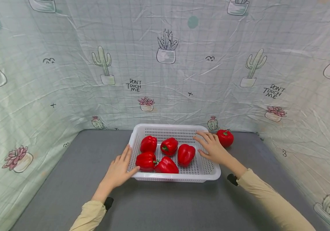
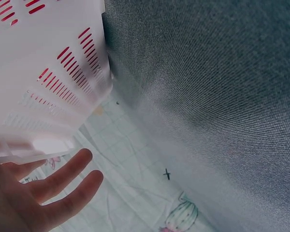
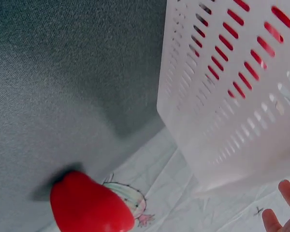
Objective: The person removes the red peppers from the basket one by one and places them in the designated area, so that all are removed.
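A white slotted plastic basket (image 1: pixel 170 177) stands on the grey table with several red bell peppers (image 1: pixel 186 155) inside. My left hand (image 1: pixel 119 170) rests on the basket's left rim, fingers extended along it and thumb at the front corner. In the left wrist view, the fingers (image 2: pixel 70 174) show below the basket rim. Over the basket's right side is my right hand (image 1: pixel 212 147), its fingers spread and slightly bent, holding nothing. Another red bell pepper (image 1: pixel 224 138) sits on the table just outside the basket, behind the right hand; the right wrist view also shows this pepper (image 3: pixel 89 203).
Grey cloth covers the table (image 1: pixel 165 205). A pale curtain (image 1: pixel 165 77) printed with cacti and potted plants hangs behind the table and along both sides. The basket stands near the table's back edge.
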Tool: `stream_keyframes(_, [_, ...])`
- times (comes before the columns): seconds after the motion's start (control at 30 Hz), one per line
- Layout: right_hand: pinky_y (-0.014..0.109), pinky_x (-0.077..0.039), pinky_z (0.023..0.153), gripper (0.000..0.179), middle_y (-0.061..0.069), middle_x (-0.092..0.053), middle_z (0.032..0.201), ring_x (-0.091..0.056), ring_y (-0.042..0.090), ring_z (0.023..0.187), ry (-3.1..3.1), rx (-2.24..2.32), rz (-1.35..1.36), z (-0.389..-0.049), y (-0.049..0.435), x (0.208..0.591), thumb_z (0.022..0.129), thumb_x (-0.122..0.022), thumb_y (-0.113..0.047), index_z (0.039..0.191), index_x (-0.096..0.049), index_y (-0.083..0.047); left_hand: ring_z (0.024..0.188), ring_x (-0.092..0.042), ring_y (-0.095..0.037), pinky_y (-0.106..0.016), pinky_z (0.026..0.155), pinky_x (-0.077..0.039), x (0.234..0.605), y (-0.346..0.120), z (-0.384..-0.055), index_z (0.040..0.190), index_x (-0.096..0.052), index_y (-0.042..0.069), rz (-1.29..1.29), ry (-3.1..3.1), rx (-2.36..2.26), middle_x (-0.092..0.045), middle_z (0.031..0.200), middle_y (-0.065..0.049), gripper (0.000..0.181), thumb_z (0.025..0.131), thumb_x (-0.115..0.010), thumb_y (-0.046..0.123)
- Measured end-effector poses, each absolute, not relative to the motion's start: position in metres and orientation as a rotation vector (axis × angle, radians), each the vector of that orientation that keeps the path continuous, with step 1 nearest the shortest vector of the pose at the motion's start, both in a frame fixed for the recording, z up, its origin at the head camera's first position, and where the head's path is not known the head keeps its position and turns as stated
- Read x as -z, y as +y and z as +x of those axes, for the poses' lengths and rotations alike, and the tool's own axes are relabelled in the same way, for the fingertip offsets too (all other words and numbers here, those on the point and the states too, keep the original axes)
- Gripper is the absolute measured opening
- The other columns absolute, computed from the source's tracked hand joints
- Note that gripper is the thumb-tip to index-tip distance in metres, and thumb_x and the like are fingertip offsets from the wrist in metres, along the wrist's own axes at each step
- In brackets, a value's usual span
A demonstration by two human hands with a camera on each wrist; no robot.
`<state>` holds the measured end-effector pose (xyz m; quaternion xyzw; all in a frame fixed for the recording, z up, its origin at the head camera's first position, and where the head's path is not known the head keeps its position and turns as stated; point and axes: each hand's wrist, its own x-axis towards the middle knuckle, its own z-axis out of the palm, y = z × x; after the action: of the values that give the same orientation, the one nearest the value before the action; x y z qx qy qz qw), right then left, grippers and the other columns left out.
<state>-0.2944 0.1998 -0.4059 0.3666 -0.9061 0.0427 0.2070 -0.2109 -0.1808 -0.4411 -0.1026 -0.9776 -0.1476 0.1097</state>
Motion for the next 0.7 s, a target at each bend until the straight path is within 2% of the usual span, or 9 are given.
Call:
stream_keyframes(0.3, [0.053,-0.033,0.093,0.063,0.007,-0.038,0.137,-0.036,0.026,0.12,-2.643,-0.043,1.116,-0.296,0.189,0.414,0.074,-0.069,-0.03,0.13,-0.043,-0.02,0.113,-0.045,-0.038,-0.058,0.089,-0.04,0.44,-0.18,-0.211,0.14,-0.023,0.002,-0.304,-2.885,0.431,-0.021,0.148,-0.015,0.085,0.078,-0.055,0.051])
stream_keyframes(0.7, [0.056,-0.032,0.095,0.074,0.006,-0.039,0.139,-0.036,0.028,0.121,-2.742,-0.002,1.222,-0.303,0.18,0.415,0.066,-0.075,-0.027,0.132,-0.041,-0.023,0.113,-0.045,-0.038,-0.059,0.088,-0.04,0.438,-0.18,-0.209,0.14,-0.024,0.003,-0.298,-2.889,0.43,-0.021,0.148,-0.015,0.085,0.078,-0.055,0.05])
